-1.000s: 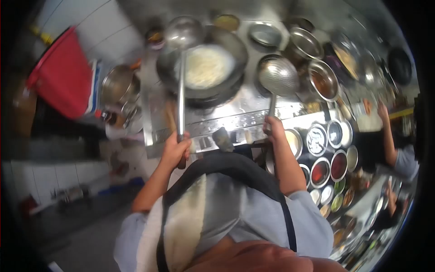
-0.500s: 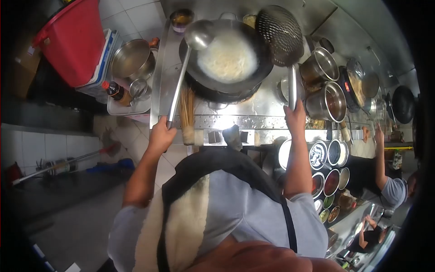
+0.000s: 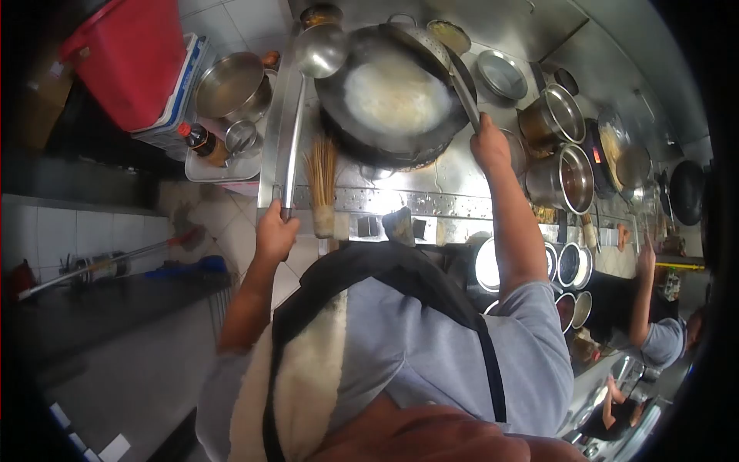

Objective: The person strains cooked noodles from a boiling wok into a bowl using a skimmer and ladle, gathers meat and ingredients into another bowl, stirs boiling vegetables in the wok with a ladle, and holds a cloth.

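My left hand (image 3: 275, 229) is closed round the handle of a steel ladle (image 3: 320, 51), whose bowl is at the left rim of a big dark wok (image 3: 336, 112). Cloudy whitish liquid with pale food (image 3: 396, 96) fills the middle of the wok, partly veiled by steam. In my right hand (image 3: 491, 144) is the handle of a perforated strainer (image 3: 422, 44). Its head tilts over the far right part of the wok; whether it touches the liquid I cannot tell. A bamboo wok brush (image 3: 322, 181) lies on the steel stove near my left hand.
Steel pots (image 3: 576, 179) stand to the right, with a round metal dish (image 3: 502, 75) behind. On the left are a sauce bottle (image 3: 202, 143), a steel basin (image 3: 229, 86) and a red bin (image 3: 127, 61). Two other people (image 3: 663, 339) work at the far right.
The strainer has swung left from beside the wok to over it, uncovering the metal dish. The ladle's bowl has shifted left and slightly up, away from the liquid.
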{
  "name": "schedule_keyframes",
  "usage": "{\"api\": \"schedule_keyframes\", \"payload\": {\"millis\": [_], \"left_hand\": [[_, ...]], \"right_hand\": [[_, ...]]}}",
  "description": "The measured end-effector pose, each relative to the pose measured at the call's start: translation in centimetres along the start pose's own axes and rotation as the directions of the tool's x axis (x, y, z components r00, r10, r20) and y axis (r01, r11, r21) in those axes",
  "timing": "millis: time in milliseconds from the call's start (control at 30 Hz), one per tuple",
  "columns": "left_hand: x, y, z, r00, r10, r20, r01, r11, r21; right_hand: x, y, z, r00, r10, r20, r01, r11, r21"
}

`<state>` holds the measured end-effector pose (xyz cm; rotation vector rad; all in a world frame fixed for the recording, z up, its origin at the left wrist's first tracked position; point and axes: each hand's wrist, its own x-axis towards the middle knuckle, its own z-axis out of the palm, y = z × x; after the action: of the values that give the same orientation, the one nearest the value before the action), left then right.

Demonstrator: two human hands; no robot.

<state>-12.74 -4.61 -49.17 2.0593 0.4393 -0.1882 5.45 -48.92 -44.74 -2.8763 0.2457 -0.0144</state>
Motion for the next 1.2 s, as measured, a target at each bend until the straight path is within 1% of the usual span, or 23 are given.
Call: {"api": "schedule_keyframes", "payload": {"millis": [67, 100, 133, 167, 200, 233, 300, 367, 433, 500, 533, 600, 633, 700, 733, 800, 933, 1000, 1033, 1100, 1133, 1167, 1200], "left_hand": [[-0.3, 0.0, 0.6, 0.998, -0.044, -0.034, 0.044, 0.999, -0.028], [-0.3, 0.2, 0.7, 0.998, -0.05, -0.035, 0.049, 0.998, -0.027], [-0.3, 0.2, 0.6, 0.999, -0.024, -0.044, 0.022, 0.999, -0.041], [-0.4, 0.2, 0.5, 0.998, 0.001, -0.056, -0.004, 0.999, -0.054], [-0.3, 0.2, 0.5, 0.998, -0.005, -0.061, 0.001, 0.999, -0.053], [-0.1, 0.1, 0.5, 0.998, 0.007, -0.066, -0.01, 0.999, -0.048], [0.2, 0.2, 0.6, 0.997, 0.016, -0.07, -0.019, 0.999, -0.041], [0.6, 0.4, 0.7, 0.993, 0.007, -0.12, 0.0, 0.998, 0.059], [1.0, 0.3, 0.9, 0.991, 0.01, -0.132, 0.001, 0.996, 0.085], [1.1, 0.7, 1.1, 0.99, 0.016, -0.141, 0.001, 0.993, 0.117], [1.2, 1.2, 1.3, 0.99, -0.014, -0.143, 0.029, 0.995, 0.1], [1.2, 2.0, 1.4, 0.988, -0.044, -0.151, 0.058, 0.995, 0.085], [1.1, 2.2, 1.4, 0.987, -0.061, -0.15, 0.073, 0.994, 0.076], [1.0, 2.8, 1.3, 0.985, -0.079, -0.153, 0.09, 0.994, 0.065], [0.9, 3.1, 1.3, 0.984, -0.089, -0.154, 0.1, 0.993, 0.066], [1.0, 3.0, 1.2, 0.982, -0.101, -0.157, 0.112, 0.992, 0.065], [1.7, 2.7, 0.9, 0.983, -0.064, -0.171, 0.081, 0.992, 0.098], [2.0, 3.1, 0.8, 0.984, -0.058, -0.169, 0.075, 0.992, 0.1], [2.2, 3.3, 0.8, 0.985, -0.058, -0.163, 0.075, 0.992, 0.103], [3.2, 2.9, 0.8, 0.986, -0.055, -0.155, 0.072, 0.992, 0.107], [4.1, 2.4, 0.7, 0.985, 0.02, -0.17, 0.012, 0.983, 0.185], [4.5, 1.9, 0.7, 0.98, 0.093, -0.175, -0.044, 0.963, 0.265], [4.7, 1.5, 0.7, 0.981, 0.093, -0.169, -0.045, 0.963, 0.267]], "right_hand": [[0.6, 0.7, 0.2, 1.0, -0.015, 0.02, 0.015, 1.0, 0.005], [0.5, 1.2, 0.2, 0.999, -0.023, 0.044, 0.022, 1.0, 0.003], [0.3, 1.5, -0.1, 0.998, -0.025, 0.05, 0.025, 1.0, 0.003], [-0.1, 1.7, -0.6, 0.995, -0.071, 0.07, 0.069, 0.997, 0.036], [-0.3, 1.9, -1.0, 0.989, -0.118, 0.087, 0.112, 0.991, 0.071], [-0.5, 2.5, -1.0, 0.988, -0.124, 0.09, 0.117, 0.99, 0.075], [-0.7, 4.0, -1.2, 0.971, -0.234, 0.054, 0.226, 0.966, 0.123], [-0.6, 4.1, -1.6, 0.972, -0.222, 0.074, 0.212, 0.969, 0.127], [0.0, 3.9, -2.0, 0.974, -0.206, 0.091, 0.193, 0.972, 0.131], [2.0, 3.1, -1.9, 0.976, -0.184, 0.117, 0.171, 0.978, 0.115], [3.0, 3.1, -1.5, 0.976, -0.183, 0.115, 0.169, 0.978, 0.12], [5.1, 2.9, -0.1, 0.971, -0.236, 0.037, 0.233, 0.971, 0.056], [5.8, 2.8, 0.4, 0.971, -0.238, 0.038, 0.235, 0.97, 0.061], [7.0, 2.9, 1.0, 0.954, -0.294, 0.053, 0.294, 0.956, 0.016], [7.0, 2.8, 0.7, 0.953, -0.297, 0.055, 0.296, 0.955, 0.018], [6.5, 2.7, -0.2, 0.927, -0.364, 0.094, 0.367, 0.93, -0.026], [5.3, 4.5, -1.9, 0.906, -0.412, 0.098, 0.418, 0.907, -0.058], [4.2, 5.3, -3.6, 0.89, -0.427, 0.161, 0.44, 0.896, -0.056], [3.5, 5.7, -4.2, 0.891, -0.425, 0.159, 0.438, 0.897, -0.058], [2.3, 6.4, -4.8, 0.93, -0.352, 0.104, 0.356, 0.934, -0.022], [2.2, 6.9, -4.7, 0.931, -0.349, 0.104, 0.353, 0.935, -0.024], [1.9, 7.7, -4.3, 0.935, -0.352, 0.041, 0.35, 0.936, 0.035], [1.8, 8.2, -3.9, 0.937, -0.349, -0.026, 0.35, 0.932, 0.094]]}}
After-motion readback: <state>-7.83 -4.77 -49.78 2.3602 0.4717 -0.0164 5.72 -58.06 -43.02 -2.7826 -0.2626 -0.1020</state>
